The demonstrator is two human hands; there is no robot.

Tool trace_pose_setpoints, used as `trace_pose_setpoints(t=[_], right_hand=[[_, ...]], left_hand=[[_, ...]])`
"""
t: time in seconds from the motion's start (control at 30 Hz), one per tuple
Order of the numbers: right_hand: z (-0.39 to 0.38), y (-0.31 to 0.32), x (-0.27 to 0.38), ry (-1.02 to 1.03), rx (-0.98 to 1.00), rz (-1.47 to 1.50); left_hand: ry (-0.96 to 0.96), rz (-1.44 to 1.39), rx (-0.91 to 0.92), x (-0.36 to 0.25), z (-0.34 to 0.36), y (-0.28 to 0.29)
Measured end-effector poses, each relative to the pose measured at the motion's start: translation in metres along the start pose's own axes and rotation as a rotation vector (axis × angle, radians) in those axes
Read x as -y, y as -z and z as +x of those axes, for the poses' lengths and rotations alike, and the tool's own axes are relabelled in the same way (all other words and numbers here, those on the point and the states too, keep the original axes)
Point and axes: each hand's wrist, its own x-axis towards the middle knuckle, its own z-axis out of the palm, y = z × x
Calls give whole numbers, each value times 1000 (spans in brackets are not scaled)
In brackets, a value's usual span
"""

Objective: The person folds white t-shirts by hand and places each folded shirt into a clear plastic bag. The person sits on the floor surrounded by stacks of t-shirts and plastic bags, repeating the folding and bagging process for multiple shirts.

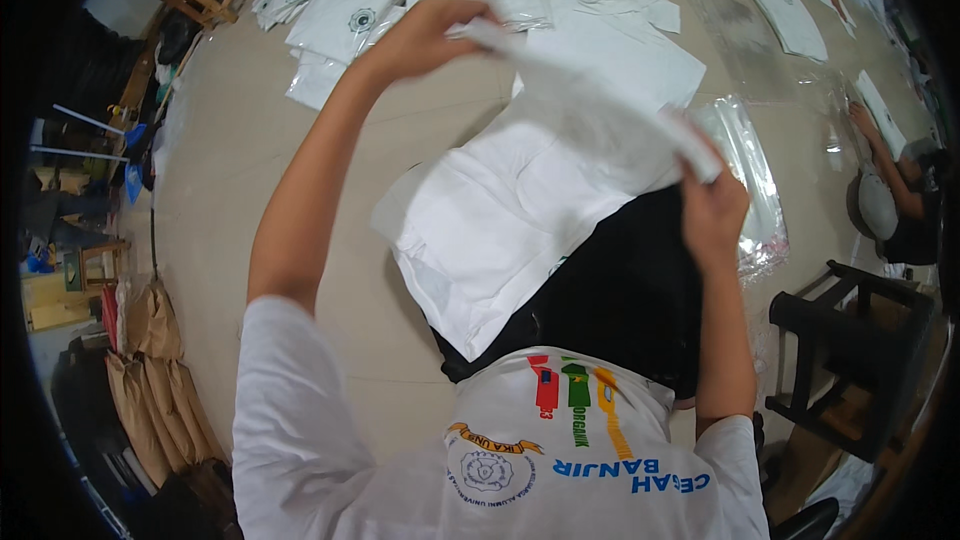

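Note:
A white T-shirt (520,190) lies across my lap over black trousers, its far part lifted and smeared by motion. My left hand (435,35) is closed on one end of the raised edge, at the far side. Nearer and to the right, my right hand (715,210) grips the other end, so the edge stretches slantwise between them. A bit of dark green print shows at the shirt's lower right edge. Beyond it, another white T-shirt (625,40) is spread on the floor, partly hidden by the lifted cloth.
Folded white shirts in clear plastic (350,15) lie at the far left. A stack of clear plastic bags (745,170) rests right of my right hand. A black stool (840,360) stands at the right. Other people's hands and arms (885,155) show at the right edge. Brown sacks (160,390) line the left.

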Motion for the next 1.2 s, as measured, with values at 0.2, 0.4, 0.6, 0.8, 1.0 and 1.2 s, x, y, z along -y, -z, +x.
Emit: trace_pose_setpoints(t=[0.2, 0.4, 0.6, 0.8, 1.0, 1.2], right_hand=[[-95, -111, 47, 712, 821, -68], [-138, -153, 28, 934, 997, -126], [-129, -142, 38, 883, 979, -362], [-130, -147, 30, 776, 879, -280], [-68, -87, 29, 132, 265, -13], [-45, -5, 49, 305, -249, 21]], left_hand=[[67, 519, -156, -14, -245, -43], [150, 468, -177, 9, -317, -106], [152, 310, -209, 25, -332, -126], [203, 249, -363, 15, -319, -122], [127, -105, -585, -29, -235, -71], [-100, -324, -751, -124, -133, -41]])
